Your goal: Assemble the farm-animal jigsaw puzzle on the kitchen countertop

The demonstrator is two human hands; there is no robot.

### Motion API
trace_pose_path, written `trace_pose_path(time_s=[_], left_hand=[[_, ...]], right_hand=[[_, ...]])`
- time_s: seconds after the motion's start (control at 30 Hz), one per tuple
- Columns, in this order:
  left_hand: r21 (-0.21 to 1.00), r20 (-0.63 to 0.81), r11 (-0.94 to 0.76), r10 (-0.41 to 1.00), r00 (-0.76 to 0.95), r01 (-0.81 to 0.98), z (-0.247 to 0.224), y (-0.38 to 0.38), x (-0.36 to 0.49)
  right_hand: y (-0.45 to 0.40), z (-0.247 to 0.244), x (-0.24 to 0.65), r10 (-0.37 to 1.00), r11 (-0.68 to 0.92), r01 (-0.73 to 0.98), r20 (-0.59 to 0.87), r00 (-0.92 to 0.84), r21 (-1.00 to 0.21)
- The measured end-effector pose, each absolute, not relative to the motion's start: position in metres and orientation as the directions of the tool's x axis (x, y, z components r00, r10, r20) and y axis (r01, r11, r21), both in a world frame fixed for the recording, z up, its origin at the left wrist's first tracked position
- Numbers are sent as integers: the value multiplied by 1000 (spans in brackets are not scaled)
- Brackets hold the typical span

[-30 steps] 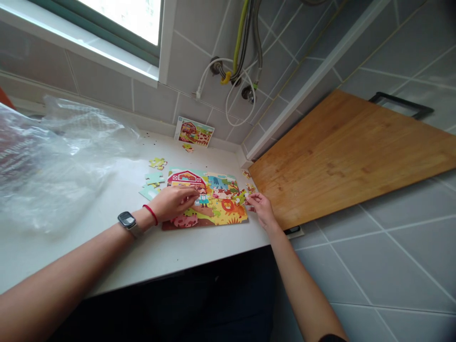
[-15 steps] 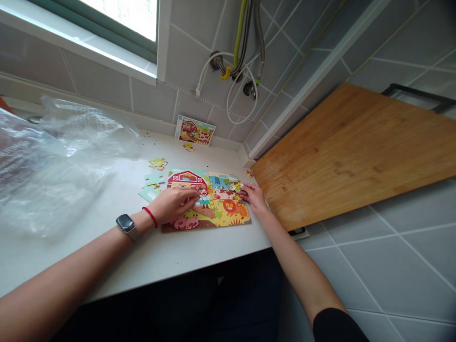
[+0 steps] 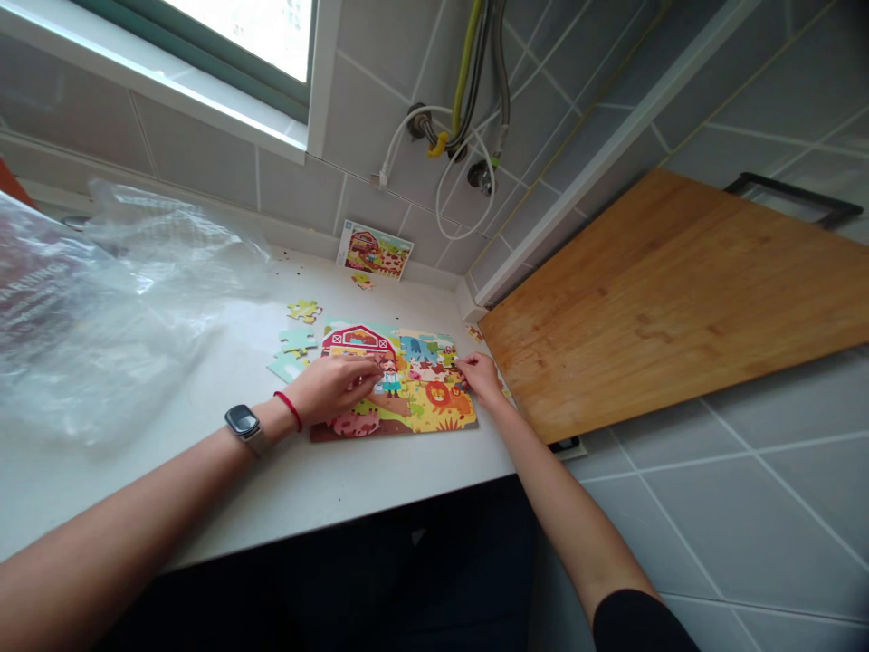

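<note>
A farm-scene jigsaw puzzle (image 3: 441, 412) lies on the white counter, with a red barn at its upper left and a lion at its lower right. My left hand (image 3: 339, 388) rests over its left half, fingers bunched beside the farmer figure; whatever they may hold is hidden. At the right edge, my right hand (image 3: 483, 377) pinches a puzzle piece (image 3: 449, 359) near the cow picture. Loose light-green pieces (image 3: 297, 340) lie left of the puzzle, with a yellow-green piece (image 3: 305, 311) above them.
A picture card (image 3: 376, 250) leans against the tiled wall, a loose piece (image 3: 363, 282) before it. Clear plastic bags (image 3: 156, 299) cover the counter's left side. A wooden board (image 3: 679, 299) slants along the right. Hoses and a white cable (image 3: 441, 204) hang at the wall.
My right hand's fingers have drawn together into a tighter pinch at the puzzle's right edge, and a pale gap there has closed up. My left hand stays in place. The view has shifted slightly.
</note>
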State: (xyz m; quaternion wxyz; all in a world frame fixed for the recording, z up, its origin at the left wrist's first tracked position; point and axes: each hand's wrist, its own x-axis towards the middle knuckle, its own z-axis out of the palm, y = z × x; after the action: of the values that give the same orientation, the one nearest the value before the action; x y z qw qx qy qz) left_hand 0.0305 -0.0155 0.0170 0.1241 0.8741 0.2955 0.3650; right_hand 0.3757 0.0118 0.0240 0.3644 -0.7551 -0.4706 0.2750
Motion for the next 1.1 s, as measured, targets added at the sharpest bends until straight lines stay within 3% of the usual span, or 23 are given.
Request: trace_pose_path(time_s=[0.23, 0.37, 0.47, 0.57, 0.83, 1.1], left_hand=[[455, 576, -786, 618, 535, 418, 16, -15, 30], [482, 582, -783, 622, 524, 394, 16, -15, 31], [478, 577, -787, 616, 537, 390, 16, -15, 31], [459, 575, -796, 605, 551, 394, 17, -15, 31], [455, 553, -788, 616, 562, 416, 17, -15, 30], [459, 545, -775, 632, 551, 435, 15, -15, 30]], right_hand=[[11, 25, 381, 937, -183, 741, 114, 330, -646], [5, 28, 381, 956, 63, 885, 284, 80, -462], [2, 30, 379, 967, 164, 917, 243, -76, -363], [1, 31, 377, 975, 177, 926, 186, -119, -334], [2, 35, 372, 981, 164, 928, 158, -116, -333], [2, 53, 357, 995, 87, 980, 55, -78, -178]])
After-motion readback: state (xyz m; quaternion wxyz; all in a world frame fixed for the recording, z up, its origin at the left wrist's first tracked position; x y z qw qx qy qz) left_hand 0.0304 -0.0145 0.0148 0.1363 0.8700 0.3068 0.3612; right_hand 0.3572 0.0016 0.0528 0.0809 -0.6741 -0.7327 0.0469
